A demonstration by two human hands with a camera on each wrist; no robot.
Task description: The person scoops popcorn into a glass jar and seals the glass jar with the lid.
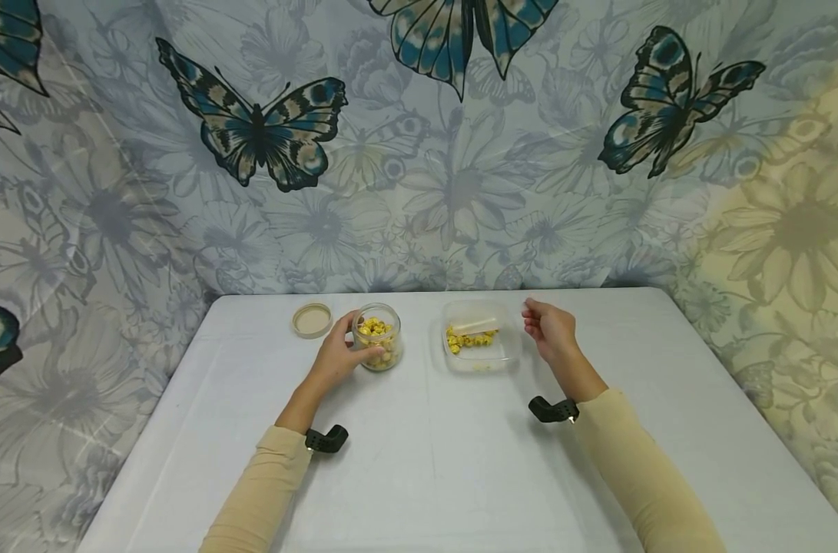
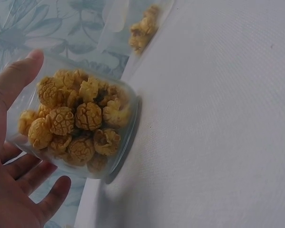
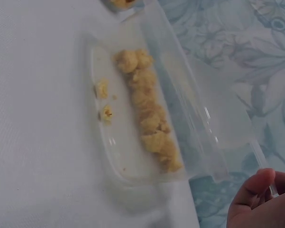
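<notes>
My left hand point(image 1: 336, 357) grips a clear glass jar point(image 1: 389, 362) from its left side, thumb across the near face. The jar stands upright on the table, partly filled with yellow popcorn point(image 2: 80, 118). To its right sits a clear plastic container point(image 1: 503, 365) with a row of popcorn point(image 3: 149, 109) along its far part. My right hand point(image 1: 553, 330), beyond the container's right side, pinches the thin handle of a translucent plastic scoop point(image 3: 223, 114). The scoop's broad end is over the container's far side, behind the popcorn; its exact contact with the popcorn is unclear.
A round lid point(image 1: 312, 319) with a beige rim lies left of the jar, close to my left hand. A white cloth covers the table point(image 1: 419, 468). Its back edge meets a butterfly-patterned curtain point(image 1: 419, 215). Small crumbs lie in the container's near part.
</notes>
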